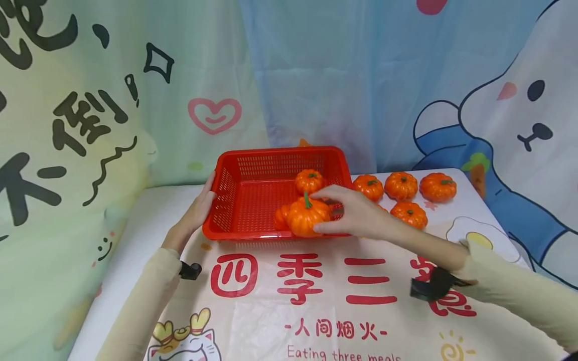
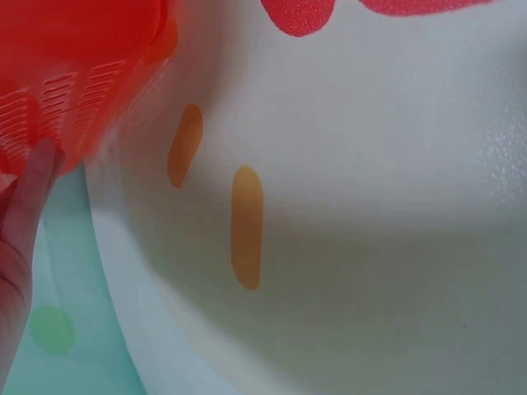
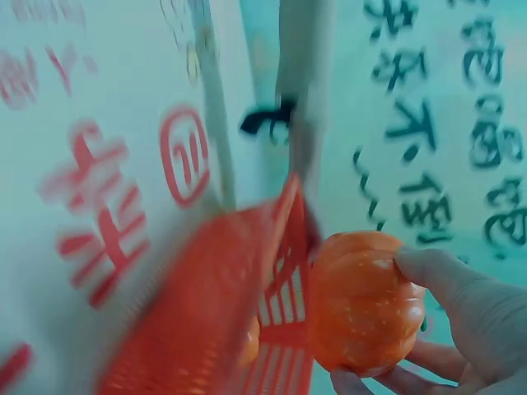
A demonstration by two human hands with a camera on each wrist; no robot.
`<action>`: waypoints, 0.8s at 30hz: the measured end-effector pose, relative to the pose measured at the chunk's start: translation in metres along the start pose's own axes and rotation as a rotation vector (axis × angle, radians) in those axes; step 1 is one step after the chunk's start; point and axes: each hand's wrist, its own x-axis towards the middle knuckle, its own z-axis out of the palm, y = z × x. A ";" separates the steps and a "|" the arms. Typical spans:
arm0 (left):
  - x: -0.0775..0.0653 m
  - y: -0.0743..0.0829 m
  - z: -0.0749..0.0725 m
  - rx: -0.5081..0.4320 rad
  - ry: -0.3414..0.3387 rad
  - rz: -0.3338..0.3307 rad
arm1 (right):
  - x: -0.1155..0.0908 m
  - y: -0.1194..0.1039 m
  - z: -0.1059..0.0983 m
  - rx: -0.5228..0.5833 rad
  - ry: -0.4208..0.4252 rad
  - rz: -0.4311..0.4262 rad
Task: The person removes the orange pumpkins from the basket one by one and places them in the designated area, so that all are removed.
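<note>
A red plastic basket [image 1: 253,234] with slatted walls stands on the table. My left hand [image 1: 198,208] lies against its left side, fingers straight along the outer wall; in the left wrist view a finger [image 2: 31,193] touches the slats. With my right hand [image 1: 345,210] I grip a small orange pumpkin [image 1: 307,218] with a green stem, above the basket's front right part. The right wrist view shows this pumpkin [image 3: 366,304] between thumb and fingers. Inside the basket sit another pumpkin [image 1: 309,181] toward the back and one [image 1: 281,218] partly hidden behind the held pumpkin.
Right of the basket, several more pumpkins [image 1: 401,186] lie on the table, one mostly hidden by my right hand. A printed cloth [image 1: 253,311] covers the tabletop. Directly behind the table hangs a cartoon-patterned curtain [image 1: 311,95].
</note>
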 end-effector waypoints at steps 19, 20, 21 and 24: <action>0.001 -0.005 0.002 -0.007 0.013 -0.008 | -0.127 0.061 -0.019 -0.035 0.264 0.101; 0.001 -0.005 0.002 -0.004 0.013 -0.012 | -0.127 0.068 -0.021 -0.053 0.294 0.099; 0.001 -0.005 0.002 -0.001 0.014 -0.014 | -0.128 0.076 -0.025 -0.079 0.323 0.103; 0.001 -0.004 0.002 0.005 0.010 -0.017 | -0.130 0.105 -0.038 -0.140 0.400 0.136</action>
